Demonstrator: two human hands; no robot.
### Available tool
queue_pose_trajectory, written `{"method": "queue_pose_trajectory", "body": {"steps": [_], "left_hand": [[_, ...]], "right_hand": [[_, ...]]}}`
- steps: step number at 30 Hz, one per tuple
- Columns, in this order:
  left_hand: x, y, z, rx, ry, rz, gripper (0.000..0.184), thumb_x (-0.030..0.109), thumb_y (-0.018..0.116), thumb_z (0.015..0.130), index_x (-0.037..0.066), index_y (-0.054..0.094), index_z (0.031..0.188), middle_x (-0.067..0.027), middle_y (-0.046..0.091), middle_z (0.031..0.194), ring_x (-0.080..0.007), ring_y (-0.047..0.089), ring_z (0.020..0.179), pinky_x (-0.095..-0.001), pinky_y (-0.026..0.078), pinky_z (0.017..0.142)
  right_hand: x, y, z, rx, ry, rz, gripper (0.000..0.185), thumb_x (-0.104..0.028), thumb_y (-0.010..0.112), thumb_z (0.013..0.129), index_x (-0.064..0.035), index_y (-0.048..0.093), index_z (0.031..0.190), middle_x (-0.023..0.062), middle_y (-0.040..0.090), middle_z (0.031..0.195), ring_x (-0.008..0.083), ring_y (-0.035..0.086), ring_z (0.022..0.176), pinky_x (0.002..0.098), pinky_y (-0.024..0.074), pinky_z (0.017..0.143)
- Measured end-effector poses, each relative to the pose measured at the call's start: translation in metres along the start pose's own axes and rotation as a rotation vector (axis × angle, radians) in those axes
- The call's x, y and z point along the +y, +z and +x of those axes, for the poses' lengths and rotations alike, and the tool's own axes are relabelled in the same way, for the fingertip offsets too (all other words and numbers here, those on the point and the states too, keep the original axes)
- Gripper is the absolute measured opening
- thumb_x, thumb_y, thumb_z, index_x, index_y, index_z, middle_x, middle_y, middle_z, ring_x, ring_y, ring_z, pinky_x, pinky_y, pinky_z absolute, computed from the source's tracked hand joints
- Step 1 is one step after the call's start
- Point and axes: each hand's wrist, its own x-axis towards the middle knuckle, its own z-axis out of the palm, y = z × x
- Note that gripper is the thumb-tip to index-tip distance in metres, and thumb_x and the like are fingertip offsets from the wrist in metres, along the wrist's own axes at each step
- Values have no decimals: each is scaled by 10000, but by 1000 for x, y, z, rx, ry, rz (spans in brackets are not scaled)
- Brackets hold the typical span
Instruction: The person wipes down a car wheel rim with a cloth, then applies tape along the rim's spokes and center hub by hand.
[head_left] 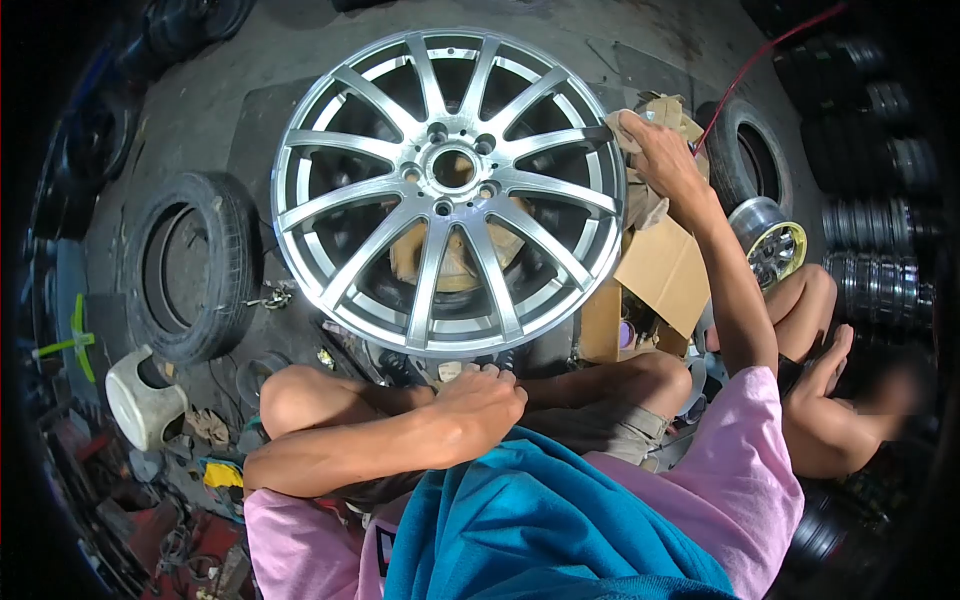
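Observation:
A large silver multi-spoke wheel rim [545, 240] lies face up in front of me, raised above the floor. My right hand [665, 160] is closed on a beige rag [622, 130] and presses it against the rim's right edge, by the outer end of a spoke. A dark patch shows on that spoke beside the rag. My left hand [480, 410] rests near my lap below the rim, its fingers curled; whether anything is inside them is hidden. A small whitish block [451, 371] shows just beyond its knuckles.
An open cardboard box [665, 275] stands right of the rim. Tires [205, 270] stand left and right, with a smaller wheel [770, 240] near the right one. A white plastic container [140, 400] sits at left. Another person [830, 420] sits at right, beside stacked rims [880, 280].

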Motion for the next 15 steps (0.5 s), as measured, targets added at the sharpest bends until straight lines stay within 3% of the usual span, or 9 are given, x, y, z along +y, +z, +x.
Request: {"method": "queue_pose_trajectory", "body": {"steps": [10, 12, 15], "left_hand": [[-1, 2, -2, 102, 35, -20, 180, 53, 619, 865, -35, 700, 1000, -209, 677, 1005, -333, 668, 982, -427, 514, 857], [1, -1, -3, 29, 2, 8, 326, 96, 641, 911, -60, 657, 1198, -193, 676, 1087, -328, 660, 1026, -428, 519, 883], [3, -11, -5, -23, -37, -3, 282, 72, 641, 890, -55, 675, 1140, -200, 675, 1101, -335, 658, 1050, -438, 520, 890]], "right_hand": [[1, 4, 6, -5, -24, -68, 356, 41, 510, 809, -56, 505, 1151, 238, 686, 1025, 468, 661, 948, 563, 499, 763], [-4, -1, -1, 33, -85, -24, 340, 42, 510, 814, -56, 490, 1139, 238, 676, 1015, 473, 656, 950, 570, 494, 755], [-11, -7, -2, -45, -23, -65, 318, 36, 515, 823, -53, 478, 1127, 244, 671, 1033, 480, 651, 953, 579, 483, 757]]}}
